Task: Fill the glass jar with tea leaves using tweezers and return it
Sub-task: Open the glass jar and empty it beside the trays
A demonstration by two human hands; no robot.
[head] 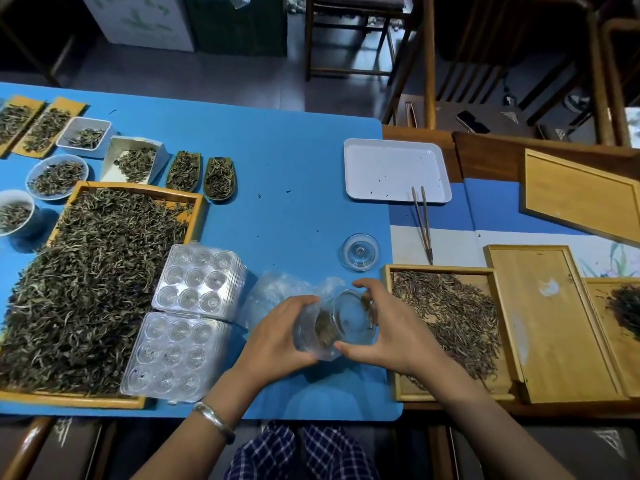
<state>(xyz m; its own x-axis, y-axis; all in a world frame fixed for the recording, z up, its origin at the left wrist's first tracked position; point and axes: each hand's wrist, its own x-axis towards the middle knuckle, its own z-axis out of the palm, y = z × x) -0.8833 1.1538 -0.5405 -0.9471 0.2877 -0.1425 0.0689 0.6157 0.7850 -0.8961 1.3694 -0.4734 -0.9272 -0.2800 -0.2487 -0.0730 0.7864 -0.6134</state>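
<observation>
A clear glass jar [341,323] with some tea leaves inside lies tilted on its side between my hands, its mouth turned to the right. My left hand [280,336] grips its base end, where a clear plastic bag [277,292] is bunched behind it. My right hand [384,327] wraps the mouth end. The jar's glass lid [360,251] rests on the blue mat beyond. Metal tweezers [423,221] lie untouched, leaning off the white tray [394,168]. A wooden tray of thin tea leaves [446,317] sits just right of my hands.
A big wooden tray of loose tea [93,289] fills the left side, with two clear plastic mould trays [187,320] on its right edge. Small bowls and scoops of tea [138,164] stand at the far left. Wooden lids and boxes [550,323] lie at the right.
</observation>
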